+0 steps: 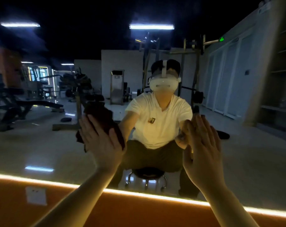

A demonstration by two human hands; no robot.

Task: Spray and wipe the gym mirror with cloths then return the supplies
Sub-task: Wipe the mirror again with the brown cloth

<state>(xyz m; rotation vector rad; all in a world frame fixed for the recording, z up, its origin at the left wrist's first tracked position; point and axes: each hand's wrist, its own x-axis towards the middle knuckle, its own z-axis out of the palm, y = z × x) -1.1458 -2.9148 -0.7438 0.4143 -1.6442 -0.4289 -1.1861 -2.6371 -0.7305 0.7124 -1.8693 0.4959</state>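
Observation:
The gym mirror (40, 145) fills nearly the whole head view and reflects a dim gym with a seated person in a white shirt. My left hand (99, 141) lies flat with straight fingers and presses a dark red cloth (103, 117) against the glass left of centre. My right hand (203, 145) is also flat against the mirror at the right, fingers straight. A dark edge shows above its fingertips; whether a cloth lies under it I cannot tell. No spray bottle is in view.
A glowing light strip (139, 194) runs along the mirror's bottom edge above an orange wall panel (106, 215) with a white wall socket (36, 195). The reflection shows a round stool (147, 176), benches and racks.

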